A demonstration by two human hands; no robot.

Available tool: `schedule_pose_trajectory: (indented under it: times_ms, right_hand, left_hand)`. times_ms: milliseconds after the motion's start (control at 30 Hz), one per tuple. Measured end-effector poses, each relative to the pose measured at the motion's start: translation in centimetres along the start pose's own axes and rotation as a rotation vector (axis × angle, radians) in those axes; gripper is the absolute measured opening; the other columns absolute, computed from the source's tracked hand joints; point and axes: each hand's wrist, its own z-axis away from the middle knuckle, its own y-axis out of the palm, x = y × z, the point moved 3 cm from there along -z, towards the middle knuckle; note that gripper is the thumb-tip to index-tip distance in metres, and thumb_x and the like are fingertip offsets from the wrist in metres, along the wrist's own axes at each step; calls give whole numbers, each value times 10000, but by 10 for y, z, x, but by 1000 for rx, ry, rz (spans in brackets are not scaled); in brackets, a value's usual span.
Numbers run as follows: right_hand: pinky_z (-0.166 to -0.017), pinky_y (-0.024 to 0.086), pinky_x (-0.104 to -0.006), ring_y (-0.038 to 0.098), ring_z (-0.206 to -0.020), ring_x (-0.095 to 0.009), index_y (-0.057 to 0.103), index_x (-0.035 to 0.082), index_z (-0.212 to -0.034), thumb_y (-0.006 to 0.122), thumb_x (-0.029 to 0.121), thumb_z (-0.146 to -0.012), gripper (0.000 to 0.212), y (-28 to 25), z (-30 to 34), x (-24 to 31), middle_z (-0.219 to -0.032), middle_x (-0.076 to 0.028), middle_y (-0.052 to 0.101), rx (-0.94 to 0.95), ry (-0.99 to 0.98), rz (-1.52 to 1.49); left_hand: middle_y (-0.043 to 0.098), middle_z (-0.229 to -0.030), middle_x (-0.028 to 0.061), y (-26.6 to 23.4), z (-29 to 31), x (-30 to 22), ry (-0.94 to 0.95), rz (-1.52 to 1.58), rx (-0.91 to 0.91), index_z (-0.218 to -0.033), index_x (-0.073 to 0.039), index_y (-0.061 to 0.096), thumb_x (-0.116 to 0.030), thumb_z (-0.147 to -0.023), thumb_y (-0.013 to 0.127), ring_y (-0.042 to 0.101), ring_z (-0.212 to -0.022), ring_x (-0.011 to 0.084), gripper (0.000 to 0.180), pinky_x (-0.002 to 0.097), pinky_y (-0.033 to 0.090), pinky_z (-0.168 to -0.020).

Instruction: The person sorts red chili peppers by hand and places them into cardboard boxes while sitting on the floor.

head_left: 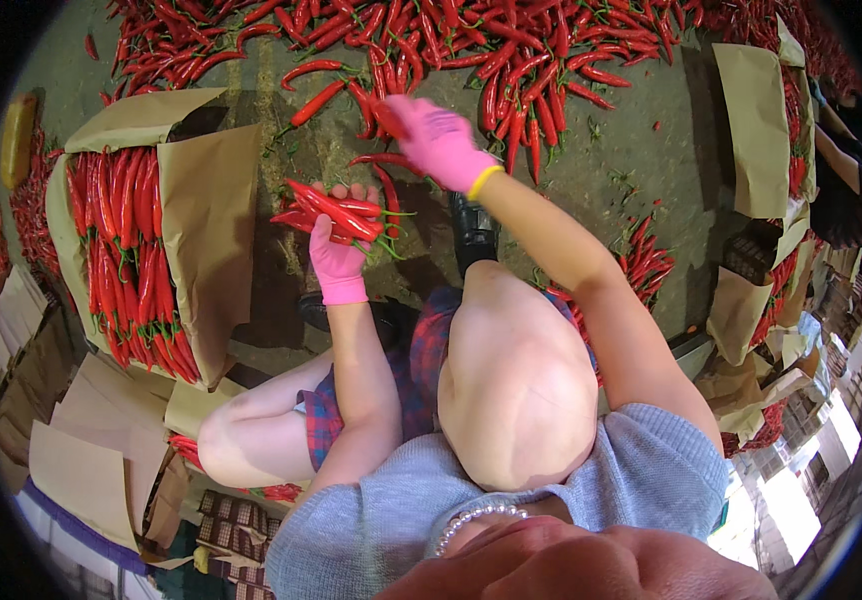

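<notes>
My left hand [339,255], in a pink glove with bare fingertips, is closed around a small bunch of red chili peppers [336,212], their green stems pointing right. Up and to the right of it, my right hand [443,140] wears a pink glove with a yellow cuff and is blurred by motion. A smeared red chili pepper [385,118] shows at its fingers, which look closed on it. Beneath and between the hands, a few loose chilies [388,190] lie on the floor. Beyond the right hand spreads a large heap of red chilies [541,70].
To the left, an open brown paper bag [221,230] is packed with rows of chilies. More paper bags [751,130] holding chilies stand at the right. A smaller chili pile [648,265] lies beside my right forearm. Flat brown paper [76,480] is stacked at lower left.
</notes>
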Motion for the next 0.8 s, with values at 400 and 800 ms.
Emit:
schedule_pose_trajectory:
  times_ms: [400,800]
  right_hand:
    - [-786,483,-432,605,-963,-318,299,186,-1514,666,97,-774,830,51,1,21,-1086,-157,563,-152,-223,405]
    - [-798,531,-449,640,-904,-388,622,16,-947,697,152,-645,339,-187,-53,-68,-939,-193,659,-535,-40,-191]
  left_hand:
    - [587,-1253,97,2,4,-4,42,-47,4,-1386,-154,482,-135,-906,664,507,-1274,330,513,589,241,-1186]
    - [619,-1258,112,-4,1,-2,11,-10,-85,-1405,-173,483,-128,-901,665,528,-1266,335,538,582,241,-1191]
